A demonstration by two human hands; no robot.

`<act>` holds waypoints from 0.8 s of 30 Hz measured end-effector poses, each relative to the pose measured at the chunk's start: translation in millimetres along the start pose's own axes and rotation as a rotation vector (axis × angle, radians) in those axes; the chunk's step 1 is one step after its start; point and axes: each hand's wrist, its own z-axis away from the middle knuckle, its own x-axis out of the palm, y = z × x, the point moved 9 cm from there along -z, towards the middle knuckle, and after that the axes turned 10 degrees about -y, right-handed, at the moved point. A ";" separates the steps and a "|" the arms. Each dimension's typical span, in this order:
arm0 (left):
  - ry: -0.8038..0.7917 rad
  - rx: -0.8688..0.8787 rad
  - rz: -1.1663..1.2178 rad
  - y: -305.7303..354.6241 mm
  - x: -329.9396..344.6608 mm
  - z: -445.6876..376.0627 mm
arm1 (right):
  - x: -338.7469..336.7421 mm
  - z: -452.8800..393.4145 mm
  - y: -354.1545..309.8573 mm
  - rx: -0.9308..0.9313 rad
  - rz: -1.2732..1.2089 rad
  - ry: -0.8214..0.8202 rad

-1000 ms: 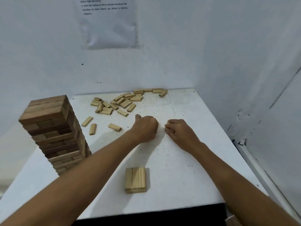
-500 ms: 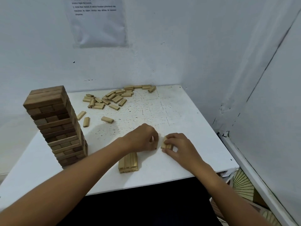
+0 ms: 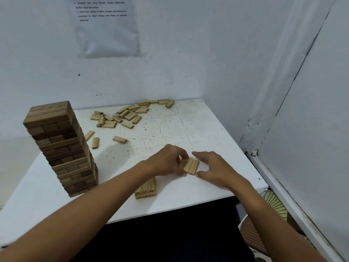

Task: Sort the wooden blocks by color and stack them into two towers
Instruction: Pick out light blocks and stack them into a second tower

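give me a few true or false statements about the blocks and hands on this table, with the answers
1. A tall tower of darker blocks stands on the left part of the table. True.
2. The left hand holds a set of light blocks side by side. True.
3. The right hand lies flat on the table's far edge. False: it is beside the held blocks, fingers spread near them.
4. The short light stack near the front edge is taller than the dark tower. False: it is only a couple of layers high.
5. Loose light blocks lie scattered toward the back of the table. True.
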 end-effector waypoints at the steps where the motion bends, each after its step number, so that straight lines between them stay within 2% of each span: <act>1: 0.004 0.004 0.004 0.4 -0.3 -0.5 | -1.0 0.0 0.1 0.004 -0.022 0.006; 8: 0.031 0.011 0.098 -5.7 -4.2 1.4 | -0.3 1.9 -1.9 -0.001 -0.106 0.125; 16: -0.030 0.068 0.192 -2.8 -1.3 9.3 | 8.3 7.2 -9.7 0.041 -0.006 0.295; 24: -0.027 0.093 0.286 -6.6 1.1 8.0 | 9.6 8.0 -5.7 0.039 -0.057 0.245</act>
